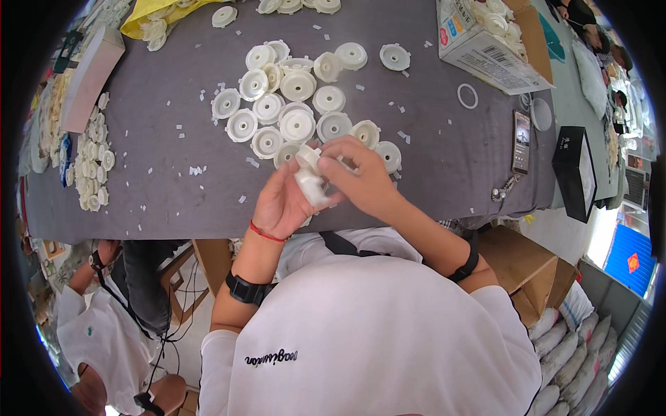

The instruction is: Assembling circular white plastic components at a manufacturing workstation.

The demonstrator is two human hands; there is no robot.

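Close to the table's near edge, my two hands meet over white plastic parts. My left hand [279, 202], palm turned up with a red string at the wrist, cradles a white plastic piece [312, 188] against its fingers. From the other side, my right hand [361, 177] pinches a small round white plastic part [307, 159] at the top of that piece. Blur hides whether the two are joined. Just beyond my fingers lies a loose cluster of round white plastic discs [297, 126] with raised centres and small tabs on their rims.
Small paper scraps dot the grey tabletop [166, 145]. A carton [485, 52] of discs stands far right, near a white ring [467, 96], a phone [521, 142] and a black box [575, 173]. More parts [90, 170] pile up at left. Another person [104, 333] sits lower left.
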